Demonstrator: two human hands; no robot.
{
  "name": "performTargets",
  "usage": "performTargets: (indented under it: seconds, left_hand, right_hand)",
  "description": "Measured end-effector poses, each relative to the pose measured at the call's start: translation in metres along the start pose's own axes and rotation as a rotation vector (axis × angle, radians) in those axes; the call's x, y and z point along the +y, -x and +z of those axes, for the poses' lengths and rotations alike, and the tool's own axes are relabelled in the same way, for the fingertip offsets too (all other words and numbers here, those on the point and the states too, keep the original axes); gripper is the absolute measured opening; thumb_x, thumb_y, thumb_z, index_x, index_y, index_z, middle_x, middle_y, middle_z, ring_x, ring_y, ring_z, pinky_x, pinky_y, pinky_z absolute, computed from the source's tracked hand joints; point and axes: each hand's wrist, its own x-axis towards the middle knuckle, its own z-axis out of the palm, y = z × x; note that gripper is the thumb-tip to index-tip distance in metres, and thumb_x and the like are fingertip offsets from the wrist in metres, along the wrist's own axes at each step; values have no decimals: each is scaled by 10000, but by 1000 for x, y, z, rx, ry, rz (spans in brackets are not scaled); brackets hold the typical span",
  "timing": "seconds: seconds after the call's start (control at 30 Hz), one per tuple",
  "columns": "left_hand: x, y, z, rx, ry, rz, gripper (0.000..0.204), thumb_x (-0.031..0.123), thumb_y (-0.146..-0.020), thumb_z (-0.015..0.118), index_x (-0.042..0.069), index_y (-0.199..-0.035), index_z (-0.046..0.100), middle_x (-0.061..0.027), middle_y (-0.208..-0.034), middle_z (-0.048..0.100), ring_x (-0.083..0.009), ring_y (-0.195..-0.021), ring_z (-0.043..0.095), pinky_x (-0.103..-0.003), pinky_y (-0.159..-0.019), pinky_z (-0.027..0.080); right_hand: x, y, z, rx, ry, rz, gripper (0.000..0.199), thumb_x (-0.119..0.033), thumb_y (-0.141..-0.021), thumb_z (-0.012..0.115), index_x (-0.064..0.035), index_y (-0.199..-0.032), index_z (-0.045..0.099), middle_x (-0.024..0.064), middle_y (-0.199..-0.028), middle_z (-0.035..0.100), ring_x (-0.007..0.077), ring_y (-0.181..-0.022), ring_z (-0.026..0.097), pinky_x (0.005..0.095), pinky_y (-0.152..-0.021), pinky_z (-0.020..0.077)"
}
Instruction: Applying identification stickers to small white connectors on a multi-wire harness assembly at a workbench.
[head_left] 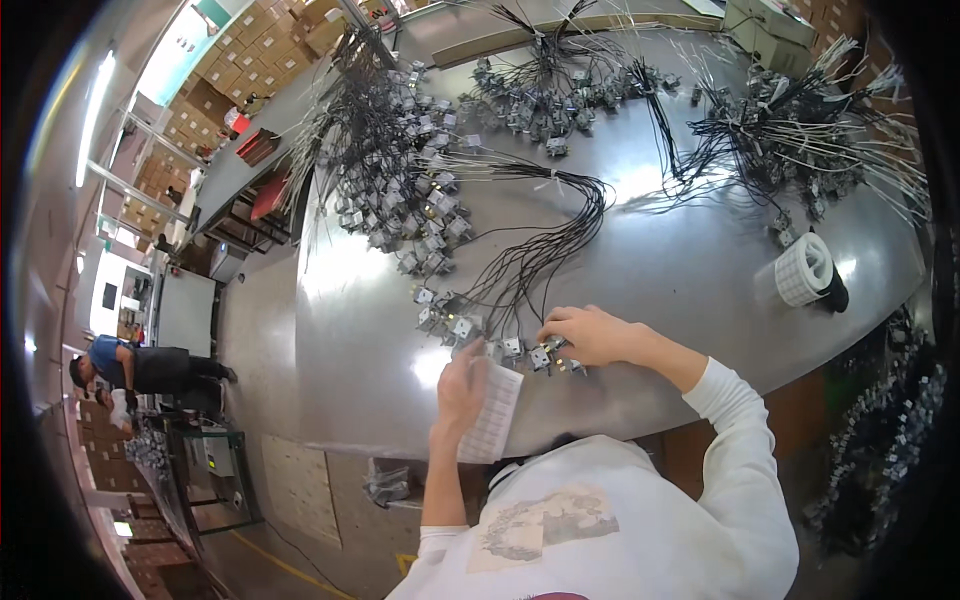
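Note:
My left hand (461,388) is at the table's near edge, its fingers closed on a white sheet of labels (494,412) that hangs down towards my body. The left fingertips are slightly blurred. To its right, my right hand (590,335) has its fingers bent over a small boxy metal part (541,357), thumb and fingertips on it. Another metal part (513,347) lies between the hands, and one more (464,328) is just beyond the left fingertips. Black wires (540,245) run from these parts into a tied bundle curving away across the table.
Heaps of similar wired metal parts lie at the left (400,190), far middle (550,100) and far right (790,150) of the metal table (660,270). A label roll (803,270) stands at the right. Another person (140,365) works at a bench far left.

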Motion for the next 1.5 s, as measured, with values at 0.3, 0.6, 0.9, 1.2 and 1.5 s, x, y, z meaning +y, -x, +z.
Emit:
performTargets:
  seconds: [0.3, 0.6, 0.9, 1.2, 1.5]
  left_hand:
    - [-18, -1, 20, 111, -41, 169, 307, 132, -1034, 669, 41, -1324, 716, -150, -1006, 753, -318, -916, 671, -418, -863, 520]
    - [-2, 2, 47, 13, 58, 219, 111, 101, -986, 691, 16, -1057, 704, -143, -1293, 758, -343, -1080, 715, -451, -940, 509]
    - [0, 11, 27, -128, 140, 96, 114, 84, -1011, 673, -10, -1052, 721, -149, -1304, 753, -346, -1041, 674, -426, -955, 517]
    - [-8, 17, 14, -97, 39, 119, 109, 97, -1011, 676, 2, -1043, 721, -104, -1366, 736, -355, -1194, 623, -427, -1043, 502]
    - [-18, 10, 10, -59, 25, 175, 102, 84, -1007, 672, 14, -1058, 725, -102, -1318, 753, -342, -1169, 639, -423, -1023, 511]
  right_hand:
    - [34, 68, -30, 9, 167, -134, 360, -40, -890, 721, -171, -1226, 732, 23, -1289, 663, 247, -1264, 610, 429, -1072, 444]
    - [22, 69, -44, 44, 349, 26, 354, 63, -807, 718, -141, -1095, 737, 20, -1172, 703, 257, -1179, 654, 418, -960, 505]
    - [-26, 47, 6, 160, 284, 120, 353, -50, -773, 826, -103, -1117, 765, 137, -1080, 734, 371, -1063, 700, 469, -919, 559]
    - [-18, 35, -6, -59, 84, 115, 600, -59, -728, 888, -52, -1307, 732, 161, -1102, 792, 383, -982, 732, 463, -891, 577]
    - [2, 77, -7, 91, 181, -146, 514, -81, -773, 872, -158, -1270, 766, 48, -1156, 769, 245, -1173, 658, 420, -1094, 439]
